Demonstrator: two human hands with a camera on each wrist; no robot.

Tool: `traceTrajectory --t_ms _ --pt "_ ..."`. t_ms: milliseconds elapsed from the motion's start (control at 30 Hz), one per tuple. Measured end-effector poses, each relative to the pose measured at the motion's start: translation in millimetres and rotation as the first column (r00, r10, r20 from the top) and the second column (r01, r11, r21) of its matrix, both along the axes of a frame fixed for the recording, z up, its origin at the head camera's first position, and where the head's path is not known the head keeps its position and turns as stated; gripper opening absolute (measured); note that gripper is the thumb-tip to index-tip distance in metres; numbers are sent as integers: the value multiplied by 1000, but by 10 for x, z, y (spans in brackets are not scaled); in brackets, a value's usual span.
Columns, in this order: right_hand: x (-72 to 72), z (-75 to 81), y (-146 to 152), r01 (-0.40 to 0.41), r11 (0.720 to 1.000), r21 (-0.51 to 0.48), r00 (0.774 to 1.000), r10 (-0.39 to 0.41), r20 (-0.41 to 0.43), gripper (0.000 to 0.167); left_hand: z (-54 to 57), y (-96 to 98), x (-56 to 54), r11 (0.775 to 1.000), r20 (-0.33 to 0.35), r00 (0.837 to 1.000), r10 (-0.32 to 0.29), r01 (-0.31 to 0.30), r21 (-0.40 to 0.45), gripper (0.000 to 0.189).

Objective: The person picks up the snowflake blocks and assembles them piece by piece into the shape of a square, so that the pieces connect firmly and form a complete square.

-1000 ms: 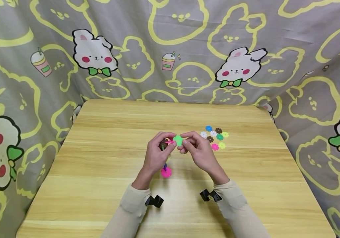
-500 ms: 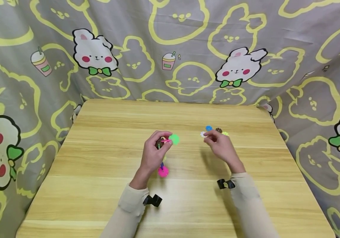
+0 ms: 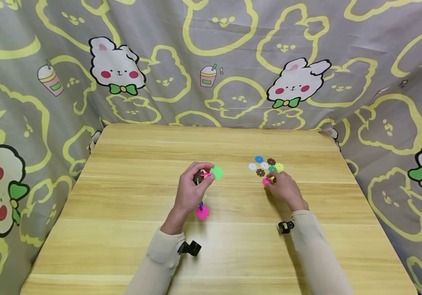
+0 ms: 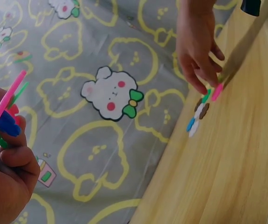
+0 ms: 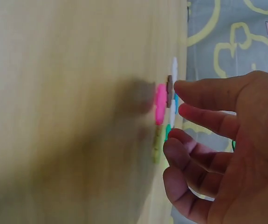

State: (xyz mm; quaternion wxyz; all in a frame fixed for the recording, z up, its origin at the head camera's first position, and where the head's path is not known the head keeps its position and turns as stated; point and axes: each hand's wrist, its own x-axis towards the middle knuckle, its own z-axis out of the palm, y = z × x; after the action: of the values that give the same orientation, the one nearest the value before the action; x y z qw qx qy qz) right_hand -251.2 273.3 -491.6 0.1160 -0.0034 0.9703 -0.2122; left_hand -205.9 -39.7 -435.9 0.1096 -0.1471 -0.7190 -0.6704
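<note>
My left hand (image 3: 189,190) grips a model of interlocked plastic flower discs above the table. A bright green disc (image 3: 216,172) sticks out past its fingertips, and a pink disc (image 3: 202,212) hangs at the lower end. A blue disc (image 4: 1,116) of the model shows in the left wrist view; the palm hides part of the rest. My right hand (image 3: 286,189) hovers low at the near side of the loose discs, fingers bent and apart, holding nothing. Closest to its fingertips lie a loose pink disc (image 3: 265,181) and a yellow-green disc (image 5: 157,145), which the hand covers in the head view.
Around the right fingertips lie more loose discs: a blue one (image 3: 259,159), a white one (image 3: 252,166), a brown one (image 3: 260,173) and several others. The wooden table (image 3: 141,164) ends at a patterned curtain (image 3: 181,82) behind and at both sides.
My right hand has left the green disc on the model and moved right, over the loose discs, then down toward the pink one. My left hand has shifted slightly left with the model.
</note>
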Motion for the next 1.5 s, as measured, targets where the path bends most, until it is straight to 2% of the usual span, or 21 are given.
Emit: traceTrajectory --t_ms 200,433,600,767,867,1100,1233,1300,1400,1500 --pt "3 -67 -15 0 1000 13 1000 0 -3 33 0 2 -1 1000 -2 1000 -6 6 3 21" --pt "-13 -86 -16 8 1000 6 1000 -8 -3 40 -7 3 -2 1000 -13 1000 -10 10 -1 21" --pt "-24 -107 -22 -3 1000 11 1000 3 -1 35 0 12 3 1000 -26 1000 -10 10 -10 21" --pt "-27 -115 -11 7 1000 12 1000 -7 -5 30 11 27 14 1000 1 1000 -2 2 -19 21" --pt "-23 -111 -4 14 1000 20 1000 -13 -19 28 56 34 35 1000 13 1000 2 -2 -31 22" --pt "2 -74 -70 -12 999 -37 1000 12 0 20 322 38 151 999 -8 1000 -3 3 -42 20" --pt "45 -46 -168 -36 994 -103 999 37 5 15 335 36 162 999 -10 1000 -3 3 -39 21" --pt "75 -11 -237 -42 988 -150 999 40 -16 15 330 36 160 999 -7 1000 -5 4 -41 20" --pt "108 62 -359 -96 969 -229 992 73 -107 12 320 37 157 999 -1 1000 -9 9 -38 20" --pt "146 169 -502 -199 939 -280 959 127 -254 7 226 35 116 999 8 1000 -12 12 -34 21"
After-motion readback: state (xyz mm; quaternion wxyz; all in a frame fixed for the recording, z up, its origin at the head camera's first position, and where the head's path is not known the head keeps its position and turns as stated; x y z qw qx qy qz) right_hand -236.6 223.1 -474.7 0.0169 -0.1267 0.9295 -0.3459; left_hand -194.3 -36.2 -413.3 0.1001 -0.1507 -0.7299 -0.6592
